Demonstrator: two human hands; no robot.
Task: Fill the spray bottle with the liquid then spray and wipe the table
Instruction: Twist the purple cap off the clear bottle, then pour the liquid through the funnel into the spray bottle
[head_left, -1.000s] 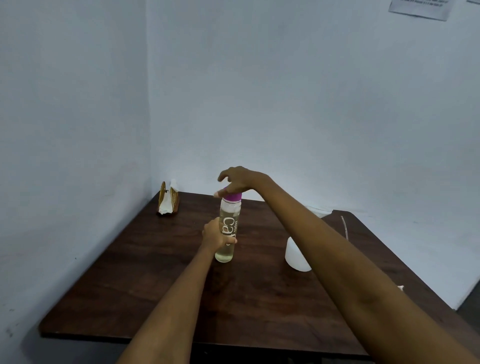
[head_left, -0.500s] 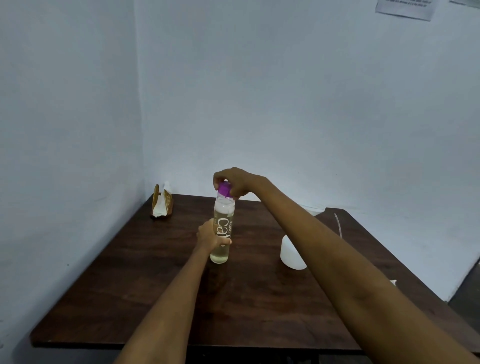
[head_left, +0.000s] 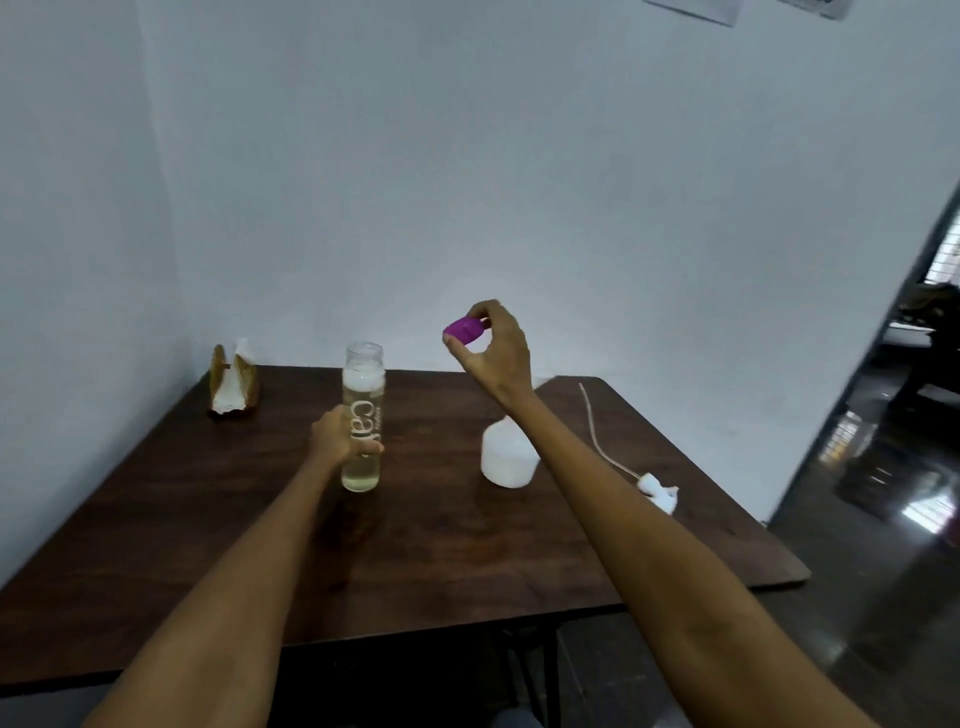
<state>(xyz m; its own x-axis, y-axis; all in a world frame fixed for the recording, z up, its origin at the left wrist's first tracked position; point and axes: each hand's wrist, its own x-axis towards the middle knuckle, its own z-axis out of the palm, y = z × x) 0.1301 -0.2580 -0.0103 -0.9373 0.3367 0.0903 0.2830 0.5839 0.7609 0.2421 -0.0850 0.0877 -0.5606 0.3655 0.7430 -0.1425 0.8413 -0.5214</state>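
A clear bottle (head_left: 362, 395) of pale yellow liquid stands upright on the dark wooden table (head_left: 441, 540), its mouth uncovered. My left hand (head_left: 340, 439) is wrapped around its lower half. My right hand (head_left: 496, 351) is raised above the table to the right of the bottle and pinches the purple cap (head_left: 463, 330). A white spray bottle body (head_left: 506, 457) stands behind my right forearm, partly hidden by it. The white spray head (head_left: 658, 488) with its long dip tube lies on the table at the right.
A wooden napkin holder (head_left: 234, 387) with white napkins sits at the far left corner against the wall. White walls close the far and left sides. At the right the table ends above a dark glossy floor (head_left: 883, 519) and a doorway.
My right hand has taken the purple cap off the bottle and lifted it up and to the right. The left hand keeps its hold on the bottle. The camera has shifted.
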